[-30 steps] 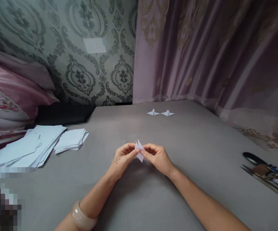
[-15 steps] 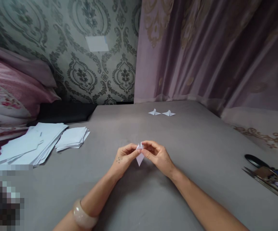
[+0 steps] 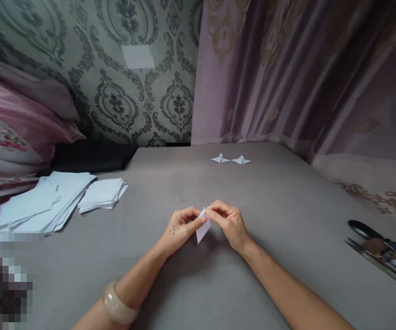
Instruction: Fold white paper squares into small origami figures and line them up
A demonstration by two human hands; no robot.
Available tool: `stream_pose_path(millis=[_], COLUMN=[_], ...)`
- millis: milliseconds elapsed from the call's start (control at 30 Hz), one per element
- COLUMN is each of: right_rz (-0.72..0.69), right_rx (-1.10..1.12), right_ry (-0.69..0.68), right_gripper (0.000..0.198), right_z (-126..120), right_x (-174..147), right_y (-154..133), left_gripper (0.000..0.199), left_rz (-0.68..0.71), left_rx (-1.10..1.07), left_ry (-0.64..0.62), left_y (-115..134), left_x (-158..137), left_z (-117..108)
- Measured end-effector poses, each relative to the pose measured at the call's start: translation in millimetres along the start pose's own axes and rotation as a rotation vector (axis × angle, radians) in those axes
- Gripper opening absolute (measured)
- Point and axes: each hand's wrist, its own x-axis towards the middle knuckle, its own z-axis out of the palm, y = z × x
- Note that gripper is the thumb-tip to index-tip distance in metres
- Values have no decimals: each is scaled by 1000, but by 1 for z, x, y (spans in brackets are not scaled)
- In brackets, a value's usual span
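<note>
A small folded white paper (image 3: 203, 231) is held between both hands over the grey table, its pointed end hanging downward. My left hand (image 3: 183, 229) pinches it from the left, thumb in front and fingers behind. My right hand (image 3: 228, 223) pinches its upper tip between thumb and forefinger. The fingers hide part of the top folds. Farther back on the table stand two folded paper cranes, a left crane (image 3: 220, 158) and a right crane (image 3: 241, 160), side by side with wings spread.
To the left lie a pile of white sheets (image 3: 43, 204) and a smaller stack of cut paper (image 3: 101, 195), with a black folded item (image 3: 94, 156) behind them. Scissors (image 3: 378, 261) and a black-handled tool (image 3: 360, 229) rest at the right edge. Patterned curtains (image 3: 252, 82) hang behind.
The folded paper has turned, so its lower point now slants, and one side shows more. My right hand has shifted its pinch to the upper tip.
</note>
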Motion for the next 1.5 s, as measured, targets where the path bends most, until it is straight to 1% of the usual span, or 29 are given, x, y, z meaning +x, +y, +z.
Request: stream_pose_path(millis=[67,133,167,267,333,400,500,567,700,833,967,1200,1500], right_rz=[25,17,3,-61,-136,-252,-411,-450,-480,-516,-532,-490,-515], right_rx=[54,83,67,-74,-170,-260,-428,-533,-692,-780,-806,-797,-842], right_ry=[-27,-71,-101,-178,-180,-177,-220,-238,-241,-268,-295,-325,-277], right_gripper=[11,21,23,14,16,22,19,17,16,15,14,13,13], right_z=[-1,-3,-4,-9,-12,-16,-21,-24,-29,-30,-30,-30,-28], right_x=[1,2,2,3,4,4,4,3,3,3,3,2,0], right_y=[1,0,-1,-3,-5,-7,-11,-14,-16,-14,-13,-16,-15], left_gripper=[26,26,26,25,23,22,20,20,20,21,22,21,23], left_rz=[-9,3,18,96,147,172,166,151,167,210,205,219,232], left_rx=[6,34,60,166,227,268,325,358,386,403,414,389,405], left_ry=[14,24,23,11,5,0,9,20,35,33,13,-11,-2], left_y=[0,0,0,0,-1,-2,-1,-1,0,-1,-1,-3,-5], left_x=[0,0,0,0,0,0,0,0,0,1,1,2,3], left_z=[0,0,-1,-2,-4,-4,-5,-5,-7,-8,-9,-10,-10])
